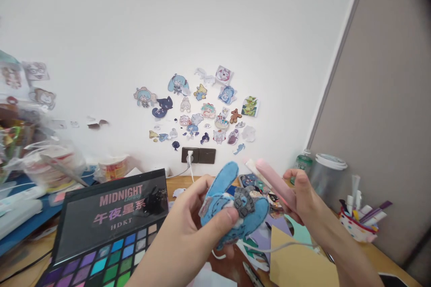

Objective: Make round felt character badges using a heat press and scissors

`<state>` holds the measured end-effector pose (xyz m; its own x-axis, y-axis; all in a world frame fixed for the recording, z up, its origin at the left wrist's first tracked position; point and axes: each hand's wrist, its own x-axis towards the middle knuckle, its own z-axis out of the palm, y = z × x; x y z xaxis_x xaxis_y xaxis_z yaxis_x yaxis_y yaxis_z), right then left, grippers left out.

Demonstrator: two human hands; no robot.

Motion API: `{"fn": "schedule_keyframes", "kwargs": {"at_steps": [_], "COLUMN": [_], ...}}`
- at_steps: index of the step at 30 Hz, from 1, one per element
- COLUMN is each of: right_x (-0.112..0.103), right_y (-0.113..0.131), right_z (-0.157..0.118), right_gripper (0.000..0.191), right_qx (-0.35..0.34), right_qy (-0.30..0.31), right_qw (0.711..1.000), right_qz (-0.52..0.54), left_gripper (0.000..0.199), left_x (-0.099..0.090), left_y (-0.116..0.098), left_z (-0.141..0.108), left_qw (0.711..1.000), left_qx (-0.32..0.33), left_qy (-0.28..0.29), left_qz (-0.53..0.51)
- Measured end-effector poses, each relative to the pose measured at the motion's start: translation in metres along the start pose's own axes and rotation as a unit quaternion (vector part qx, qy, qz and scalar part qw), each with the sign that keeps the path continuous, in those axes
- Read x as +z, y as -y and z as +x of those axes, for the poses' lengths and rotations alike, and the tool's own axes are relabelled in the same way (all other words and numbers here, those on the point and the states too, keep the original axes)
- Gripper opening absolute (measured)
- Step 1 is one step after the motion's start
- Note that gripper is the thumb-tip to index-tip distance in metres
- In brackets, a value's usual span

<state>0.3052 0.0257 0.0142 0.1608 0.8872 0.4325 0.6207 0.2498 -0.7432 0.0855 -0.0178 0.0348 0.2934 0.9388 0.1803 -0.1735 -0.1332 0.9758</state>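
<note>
My left hand (pixel 198 224) grips a blue felt plush (pixel 218 215) with a long upright ear, dark stitching along its edges and a grey felt piece on its front. The thumb presses on that front side; the fingers are behind it, partly hidden. To the right, my right hand (pixel 303 197) is closed around a pink two-armed tool (pixel 278 184) that looks like a small hair straightener, its arms apart and pointing up and left. The tool and the plush appear apart. A white cord (pixel 279 247) runs below both hands.
An open makeup palette (pixel 114 233) stands at left. Coloured sheets (pixel 299 260) and scissors-like metal (pixel 252 274) lie below the hands. At right are a pen holder (pixel 358 226), a lidded tub (pixel 330 179) and a green bottle (pixel 304 161). A wall socket (pixel 198 155) holds a plug.
</note>
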Motion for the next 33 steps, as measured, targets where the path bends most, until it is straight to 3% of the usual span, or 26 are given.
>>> {"fn": "schedule_keyframes", "kwargs": {"at_steps": [5, 10, 13, 16, 20, 25, 27, 29, 33], "right_x": [-0.008, -0.014, -0.016, -0.014, -0.005, 0.008, 0.011, 0.011, 0.009], "right_y": [0.017, 0.028, 0.03, 0.036, 0.052, 0.059, 0.055, 0.052, 0.052], "right_z": [-0.008, -0.023, -0.026, -0.03, -0.04, -0.047, -0.044, -0.042, -0.045], "right_gripper": [0.057, 0.068, 0.065, 0.057, 0.045, 0.033, 0.036, 0.037, 0.036], "right_qx": [0.01, -0.023, -0.036, -0.058, -0.012, 0.069, 0.062, 0.042, 0.047], "right_qy": [0.038, 0.061, 0.061, 0.053, 0.062, 0.115, 0.109, 0.113, 0.106], "right_qw": [0.998, 0.996, 0.995, 0.992, 0.982, 0.931, 0.922, 0.922, 0.93], "right_qz": [0.042, 0.055, 0.065, 0.102, 0.176, 0.339, 0.365, 0.367, 0.348], "left_gripper": [0.021, 0.032, 0.033, 0.03, 0.021, 0.016, 0.014, 0.019, 0.036], "left_x": [0.005, 0.003, 0.004, 0.009, 0.019, 0.024, 0.023, 0.021, 0.02], "left_y": [-0.002, 0.005, 0.009, 0.009, 0.008, 0.017, 0.02, 0.022, 0.024], "left_z": [-0.004, -0.006, -0.008, -0.008, -0.01, -0.009, -0.009, -0.008, -0.006], "left_qw": [0.999, 0.995, 0.995, 0.993, 0.994, 0.995, 0.991, 0.974, 0.893], "left_qx": [0.024, 0.004, -0.01, 0.035, 0.042, 0.078, 0.121, 0.203, 0.391], "left_qy": [-0.021, -0.095, -0.095, -0.115, -0.1, -0.056, -0.063, -0.088, -0.167], "left_qz": [-0.015, 0.013, 0.007, 0.001, 0.004, -0.007, 0.011, 0.045, 0.15]}}
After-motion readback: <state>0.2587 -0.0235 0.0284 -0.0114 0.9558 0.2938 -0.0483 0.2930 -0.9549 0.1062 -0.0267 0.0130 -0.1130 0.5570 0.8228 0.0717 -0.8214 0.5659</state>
